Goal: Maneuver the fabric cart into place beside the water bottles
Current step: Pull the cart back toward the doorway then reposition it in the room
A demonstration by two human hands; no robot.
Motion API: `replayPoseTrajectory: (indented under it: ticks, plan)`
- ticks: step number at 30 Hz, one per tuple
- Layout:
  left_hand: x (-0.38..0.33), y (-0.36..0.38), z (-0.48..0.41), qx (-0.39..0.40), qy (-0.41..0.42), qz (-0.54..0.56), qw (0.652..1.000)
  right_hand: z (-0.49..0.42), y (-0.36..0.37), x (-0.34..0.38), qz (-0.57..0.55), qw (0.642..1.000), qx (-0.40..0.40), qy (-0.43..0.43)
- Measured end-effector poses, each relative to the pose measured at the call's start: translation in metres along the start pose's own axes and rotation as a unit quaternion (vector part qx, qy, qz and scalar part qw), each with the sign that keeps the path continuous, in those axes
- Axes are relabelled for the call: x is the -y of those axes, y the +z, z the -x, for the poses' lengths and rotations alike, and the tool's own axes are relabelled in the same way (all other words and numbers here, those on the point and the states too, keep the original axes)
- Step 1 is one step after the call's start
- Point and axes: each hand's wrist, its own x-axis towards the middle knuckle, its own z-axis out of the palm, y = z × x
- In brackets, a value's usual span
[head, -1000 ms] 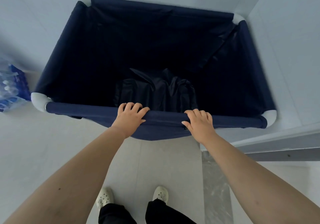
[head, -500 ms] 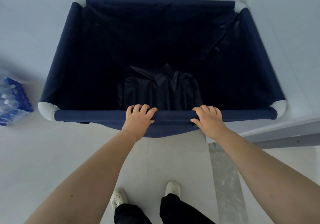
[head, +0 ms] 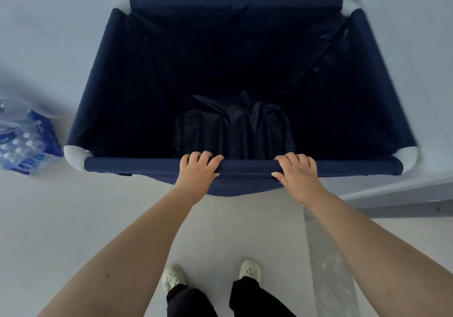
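Observation:
A large navy fabric cart (head: pixel 103 76) with white corner joints fills the middle of the view. Both hands grip its near top rail: my left hand (head: pixel 197 169) left of centre, my right hand (head: pixel 297 172) right of centre, fingers curled over the rail. A dark crumpled fabric bundle (head: pixel 235 125) lies inside at the bottom. A shrink-wrapped pack of water bottles (head: pixel 22 142) with blue labels sits on the floor at the left, a small gap from the cart's near-left corner.
White walls close in behind the cart and on its right side. A grey door threshold (head: pixel 402 199) runs at the right. A marbled floor strip (head: pixel 328 262) lies under my right arm. My feet in white shoes (head: pixel 174 276) stand on the pale floor.
The cart has shifted rightwards in the view and its near rail sits closer to the back wall. The water bottles show further in from the left edge. Both hands keep their grip.

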Motion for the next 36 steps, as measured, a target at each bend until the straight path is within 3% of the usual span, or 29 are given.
replayPoseTrajectory:
  ticks: [9,14,17,20,23,25,28,32,36]
  plan:
    - [-0.003,-0.002,0.001,0.005,-0.014,0.005,1.000,0.000,-0.001,-0.001,-0.004,1.000,0.008,-0.002]
    - [-0.005,-0.008,0.001,0.005,-0.027,0.059,0.998,-0.003,-0.008,-0.001,-0.029,0.998,0.056,0.013]
    - [-0.010,-0.012,-0.003,0.007,-0.042,0.095,0.995,-0.005,-0.008,-0.002,-0.050,0.996,0.075,0.016]
    - [-0.026,-0.015,-0.004,0.000,-0.048,0.065,0.997,-0.009,-0.014,-0.005,-0.121,0.987,0.099,0.029]
    - [-0.055,-0.017,0.000,-0.011,-0.092,0.021,0.996,0.001,-0.022,-0.027,-0.172,0.983,0.047,0.034]
    - [-0.079,-0.019,-0.002,-0.004,-0.125,0.025,0.992,0.018,-0.025,-0.055,-0.142,0.989,0.011,0.032]
    - [-0.121,-0.019,-0.012,0.020,-0.085,0.039,0.995,0.044,-0.027,-0.106,-0.085,0.996,0.006,0.037]
    - [-0.166,-0.024,-0.030,0.031,-0.002,0.041,0.999,0.060,-0.032,-0.157,-0.045,0.997,0.023,0.057]
    - [-0.183,-0.027,-0.038,0.052,-0.008,0.038,0.998,0.064,-0.032,-0.181,0.009,0.993,0.071,0.090]
